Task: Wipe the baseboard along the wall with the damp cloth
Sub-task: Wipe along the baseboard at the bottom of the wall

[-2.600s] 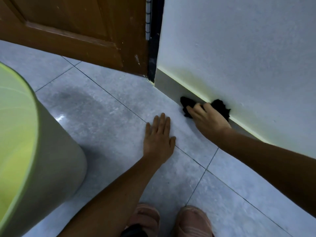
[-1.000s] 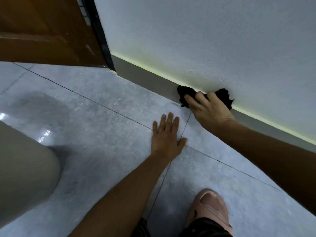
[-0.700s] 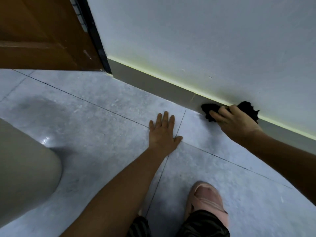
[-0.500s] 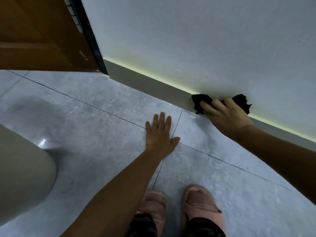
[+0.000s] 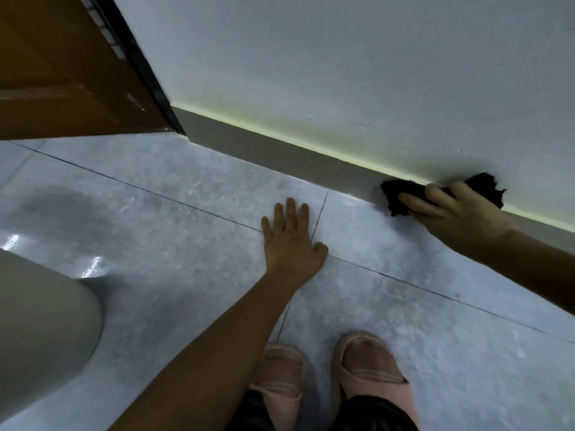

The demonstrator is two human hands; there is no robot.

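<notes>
Since the baseboard point(image 5: 280, 157) runs left-to-right along the wall's foot, the right hand point(image 5: 460, 216) is the nearer one, its fingers point(image 5: 417, 202) pressing the dark cloth point(image 5: 398, 194) flat against it, while the left hand point(image 5: 291, 241) lies spread open on the floor; no readable writing anywhere.

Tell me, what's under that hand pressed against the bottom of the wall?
A crumpled black cloth is under the right hand, pushed against the grey baseboard. Its ends stick out on both sides; the middle and the baseboard stretch behind it are covered.
</notes>
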